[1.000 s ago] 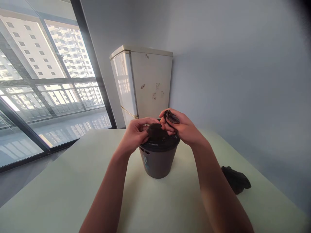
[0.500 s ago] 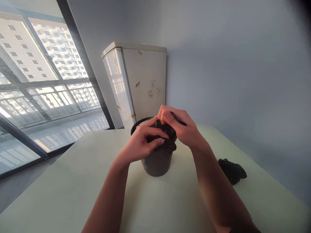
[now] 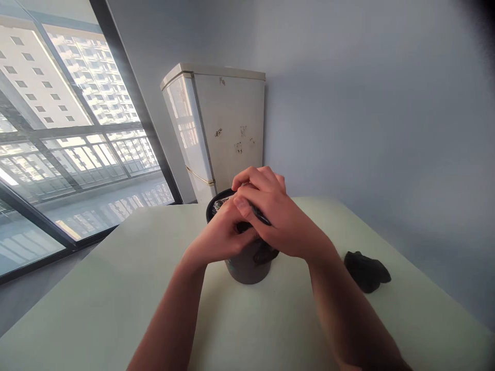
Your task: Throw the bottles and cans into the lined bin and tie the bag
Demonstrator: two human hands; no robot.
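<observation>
A dark grey trash bin [image 3: 247,272] stands upright on the pale green table [image 3: 162,288]. Black plastic bag [image 3: 266,253] bunches at the bin's mouth and hangs over its near right side. My left hand [image 3: 221,232] is closed on the bag at the left of the rim, thumb toward me. Over its fingertips lies my right hand [image 3: 270,208], curled round more of the bag, and it hides much of the bin's opening. Some patterned or shiny material shows inside the bin at the far left of the rim.
Another crumpled black plastic bag [image 3: 365,271] lies on the table, right of my right forearm. Behind the table stands a white fridge [image 3: 232,113] with worn marks. A grey wall [image 3: 367,113] runs along the right, and a glass sliding door [image 3: 77,154] is at the left.
My right hand has come down and left from above the rim, and now overlaps my left hand. The bag piece pulled up between the hands is mostly covered now.
</observation>
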